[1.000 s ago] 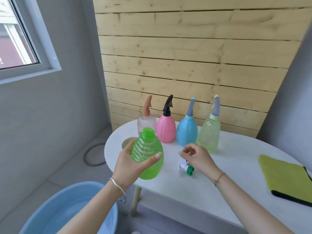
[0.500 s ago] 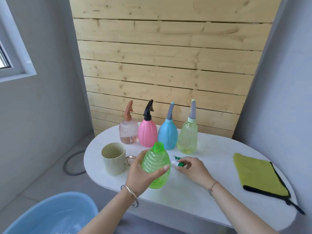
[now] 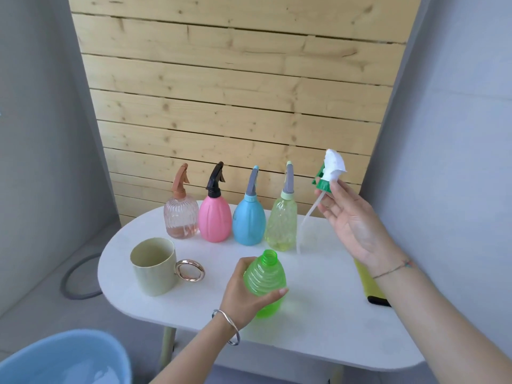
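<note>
My left hand (image 3: 243, 295) grips a bright green ribbed bottle (image 3: 266, 281) that stands uncapped on the white table (image 3: 318, 336). My right hand (image 3: 349, 223) is raised above the table's right side, palm toward me. Its fingertips pinch a white spray head with a green collar (image 3: 331, 173). A thin white dip tube (image 3: 304, 225) hangs down from the spray head to about the table top. The spray head is well up and to the right of the bottle's open neck.
Along the back stand several spray bottles: clear pink (image 3: 181, 214), pink (image 3: 214, 217), blue (image 3: 249, 220), pale green (image 3: 282, 223). A cream mug with a gold ring handle (image 3: 155, 270) sits left. A yellow-green cloth (image 3: 370, 284) lies right, a blue water basin (image 3: 63, 358) below left.
My right hand has lifted the spray head off the table, up and to the right, with the tube trailing. The green bottle has been set down upright.
</note>
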Tool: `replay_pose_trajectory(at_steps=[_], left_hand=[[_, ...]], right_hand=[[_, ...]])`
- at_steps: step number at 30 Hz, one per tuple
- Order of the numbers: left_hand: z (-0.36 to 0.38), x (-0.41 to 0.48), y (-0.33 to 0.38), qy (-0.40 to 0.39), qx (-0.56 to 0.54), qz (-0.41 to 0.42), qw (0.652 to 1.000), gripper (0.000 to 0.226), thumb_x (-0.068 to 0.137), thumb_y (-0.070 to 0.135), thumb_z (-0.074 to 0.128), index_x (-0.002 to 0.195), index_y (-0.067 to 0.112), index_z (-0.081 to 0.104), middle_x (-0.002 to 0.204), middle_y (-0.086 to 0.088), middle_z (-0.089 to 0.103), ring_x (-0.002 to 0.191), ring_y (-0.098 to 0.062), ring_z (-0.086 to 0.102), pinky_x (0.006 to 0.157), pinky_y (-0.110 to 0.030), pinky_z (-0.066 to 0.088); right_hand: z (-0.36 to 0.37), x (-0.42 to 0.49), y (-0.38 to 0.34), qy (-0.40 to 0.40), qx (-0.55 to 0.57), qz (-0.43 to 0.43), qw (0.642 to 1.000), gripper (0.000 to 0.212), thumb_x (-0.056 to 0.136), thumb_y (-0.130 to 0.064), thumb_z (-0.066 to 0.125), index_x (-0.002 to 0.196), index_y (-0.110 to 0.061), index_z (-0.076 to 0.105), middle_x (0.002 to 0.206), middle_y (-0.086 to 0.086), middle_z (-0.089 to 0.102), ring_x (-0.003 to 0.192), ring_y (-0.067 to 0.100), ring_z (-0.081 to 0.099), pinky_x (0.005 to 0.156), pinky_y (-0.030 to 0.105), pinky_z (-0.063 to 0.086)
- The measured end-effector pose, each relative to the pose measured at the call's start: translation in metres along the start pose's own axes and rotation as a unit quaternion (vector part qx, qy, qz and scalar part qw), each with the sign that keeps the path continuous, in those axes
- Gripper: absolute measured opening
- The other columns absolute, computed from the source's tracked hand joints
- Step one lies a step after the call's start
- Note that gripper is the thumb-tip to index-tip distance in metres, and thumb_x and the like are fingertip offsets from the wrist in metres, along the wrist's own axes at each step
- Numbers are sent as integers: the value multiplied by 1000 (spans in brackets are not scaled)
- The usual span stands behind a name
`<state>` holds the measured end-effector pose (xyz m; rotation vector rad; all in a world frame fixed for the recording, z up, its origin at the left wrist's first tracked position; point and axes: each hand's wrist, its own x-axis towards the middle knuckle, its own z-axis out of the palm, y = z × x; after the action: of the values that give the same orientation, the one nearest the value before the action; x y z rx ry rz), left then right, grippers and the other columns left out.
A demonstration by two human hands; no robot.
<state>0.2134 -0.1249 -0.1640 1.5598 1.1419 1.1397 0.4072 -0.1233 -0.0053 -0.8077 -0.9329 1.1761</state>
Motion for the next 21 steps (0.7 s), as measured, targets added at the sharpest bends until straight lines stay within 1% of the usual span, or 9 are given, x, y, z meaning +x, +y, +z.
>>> replay_pose_trajectory(at_steps=[2,6,11,13,15,16,18,19,21], left_hand=[[0,-1,-1,-16,-5,0,1000,63,62,20,90,109,18,48,101,2,62,84,8,60,75,-8,44],[-1,0,-3,-33,-5,-7,999,66,63,24,90,110,22,43,105,2,60,87,8,59,77,-10,45],[0,1,-6,-29,4,-4,1000,69,62,29,90,111,24,42,108,5,59,93,7,58,79,-7,42],[0,1,-8,-29,4,-4,1000,69,61,30,90,110,25,41,108,6,59,94,6,58,79,-8,42],[0,2,-8,-28,3,-5,1000,70,61,32,90,110,26,41,108,5,59,95,4,58,80,-9,43],[0,2,-8,-28,3,-6,1000,70,61,33,90,110,26,41,109,6,59,96,3,59,81,-10,44],[0,1,-8,-28,3,-7,1000,69,61,32,90,110,26,41,108,7,58,96,3,59,80,-9,43],[0,1,-7,-28,3,-7,1000,69,61,32,90,110,26,41,108,7,58,96,3,59,80,-9,43],[0,0,-6,-28,2,-7,1000,70,61,33,90,111,26,41,108,7,58,96,3,59,81,-10,44]], right_hand=[[11,1,-1,-6,32,3,999,28,71,-27,68,98,-21,63,102,-4,69,94,10,65,99,27,44],[27,4,1,-23,43,5,999,43,61,-34,71,101,-23,62,106,-6,68,96,6,67,100,26,44],[30,10,7,-17,51,0,999,25,73,-29,65,97,-25,62,101,-8,71,93,5,67,105,29,40],[31,10,12,-24,39,-5,999,25,66,-32,71,91,-28,68,98,-9,71,91,4,67,106,30,37],[33,10,19,-32,23,-13,999,26,57,-39,79,81,-31,74,95,-11,71,91,5,65,103,29,37],[32,10,24,-33,12,-16,999,33,53,-44,84,82,-32,75,97,-10,70,93,6,64,99,27,40],[30,8,34,-40,-28,-24,999,50,50,-51,87,93,-29,73,105,-4,66,98,11,57,92,23,40],[29,6,38,-49,-51,-20,997,52,54,-49,87,98,-26,71,106,-2,64,99,11,54,92,23,39],[24,0,48,-75,-111,0,991,42,66,-33,83,104,-22,67,102,-5,68,96,7,59,91,22,40]])
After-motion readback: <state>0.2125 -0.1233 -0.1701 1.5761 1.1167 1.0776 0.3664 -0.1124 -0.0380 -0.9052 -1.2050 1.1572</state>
